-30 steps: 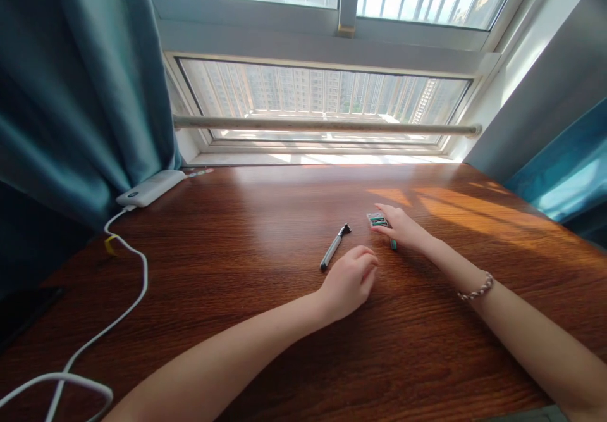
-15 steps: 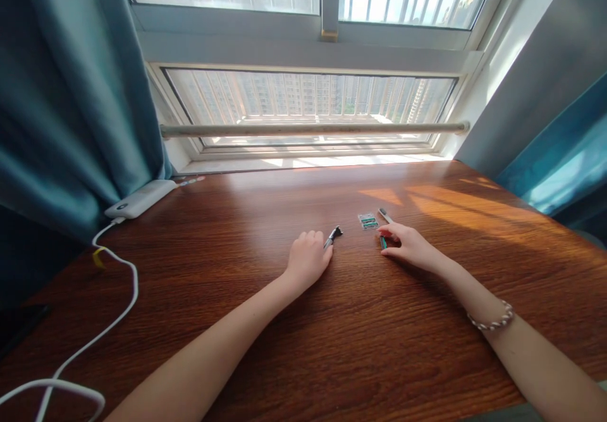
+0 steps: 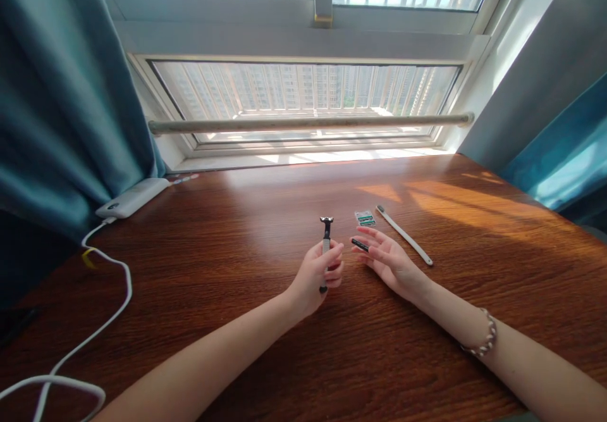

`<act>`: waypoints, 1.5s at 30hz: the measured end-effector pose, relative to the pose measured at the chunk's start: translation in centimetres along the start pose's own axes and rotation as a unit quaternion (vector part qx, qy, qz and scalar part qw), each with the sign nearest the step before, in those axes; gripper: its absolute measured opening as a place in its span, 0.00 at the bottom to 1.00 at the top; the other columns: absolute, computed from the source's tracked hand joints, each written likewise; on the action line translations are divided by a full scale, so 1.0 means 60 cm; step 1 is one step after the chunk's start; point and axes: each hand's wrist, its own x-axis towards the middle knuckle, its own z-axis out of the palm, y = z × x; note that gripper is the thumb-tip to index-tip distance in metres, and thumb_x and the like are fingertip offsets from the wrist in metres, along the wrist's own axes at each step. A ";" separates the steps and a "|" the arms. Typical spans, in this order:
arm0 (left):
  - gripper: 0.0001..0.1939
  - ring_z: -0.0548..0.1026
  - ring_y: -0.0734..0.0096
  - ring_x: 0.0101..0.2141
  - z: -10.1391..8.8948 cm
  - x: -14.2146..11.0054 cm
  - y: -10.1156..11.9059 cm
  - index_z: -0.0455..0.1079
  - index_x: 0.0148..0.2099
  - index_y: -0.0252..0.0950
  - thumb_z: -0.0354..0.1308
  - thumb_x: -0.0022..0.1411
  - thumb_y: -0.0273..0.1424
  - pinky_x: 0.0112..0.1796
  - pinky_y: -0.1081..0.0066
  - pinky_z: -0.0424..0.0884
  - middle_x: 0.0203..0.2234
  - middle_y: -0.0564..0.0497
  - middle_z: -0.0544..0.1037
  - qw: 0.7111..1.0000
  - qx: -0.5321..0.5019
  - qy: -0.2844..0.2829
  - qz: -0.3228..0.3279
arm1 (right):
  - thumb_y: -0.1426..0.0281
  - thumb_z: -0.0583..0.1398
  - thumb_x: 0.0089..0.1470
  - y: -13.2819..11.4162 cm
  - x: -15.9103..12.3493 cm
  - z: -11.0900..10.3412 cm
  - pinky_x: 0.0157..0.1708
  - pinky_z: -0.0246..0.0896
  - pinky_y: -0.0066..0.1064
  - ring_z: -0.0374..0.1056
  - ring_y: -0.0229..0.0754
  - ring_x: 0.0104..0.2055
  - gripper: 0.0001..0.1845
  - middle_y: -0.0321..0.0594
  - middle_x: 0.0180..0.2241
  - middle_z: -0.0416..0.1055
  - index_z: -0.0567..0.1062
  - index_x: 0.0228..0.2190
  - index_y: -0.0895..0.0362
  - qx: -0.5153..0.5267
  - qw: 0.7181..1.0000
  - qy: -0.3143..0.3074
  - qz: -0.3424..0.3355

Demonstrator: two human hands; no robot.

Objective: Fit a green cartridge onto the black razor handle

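Observation:
My left hand is closed round a razor handle, grey and black, held upright with its forked black head end pointing toward the window. To its right, my right hand pinches a small dark razor cartridge between thumb and fingers. The cartridge and the handle are apart, a short gap between them. Just beyond the right hand lies a clear pack with green-and-dark cartridges in it. A toothbrush with a white handle and dark bristles lies slanted to the right of the pack.
Everything lies on a brown wooden table. A white power bank with a white cable sits at the far left by the blue curtain. A rail crosses the window behind the table.
My left hand has raised the razor handle off the table and turned it upright. My right hand has picked up the cartridge and moved left, uncovering the toothbrush handle.

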 end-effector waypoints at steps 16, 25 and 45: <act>0.12 0.46 0.88 0.15 -0.010 0.002 -0.016 0.59 0.32 0.34 0.58 0.54 0.36 0.14 0.85 0.41 0.16 0.62 0.50 0.994 -0.025 -0.044 -0.092 | 0.69 0.65 0.42 0.005 -0.021 0.020 0.45 0.59 0.38 0.65 0.42 0.44 0.36 0.40 0.42 0.68 0.57 0.51 0.49 -0.239 0.956 -0.003 -0.168; 0.10 0.44 0.87 0.15 -0.014 0.003 -0.015 0.59 0.31 0.34 0.56 0.56 0.34 0.14 0.84 0.40 0.15 0.62 0.48 0.994 -0.024 -0.052 -0.089 | 0.70 0.66 0.41 0.003 -0.017 0.015 0.45 0.60 0.37 0.65 0.42 0.43 0.35 0.40 0.42 0.68 0.58 0.51 0.49 -0.233 0.958 -0.028 -0.165; 0.10 0.54 0.84 0.14 0.003 -0.008 -0.015 0.60 0.35 0.36 0.50 0.59 0.38 0.15 0.80 0.49 0.16 0.60 0.59 0.992 0.116 -0.051 0.020 | 0.71 0.64 0.44 -0.034 -0.006 0.013 0.56 0.48 0.41 0.60 0.42 0.52 0.22 0.39 0.46 0.68 0.68 0.43 0.50 0.087 0.993 0.033 -0.069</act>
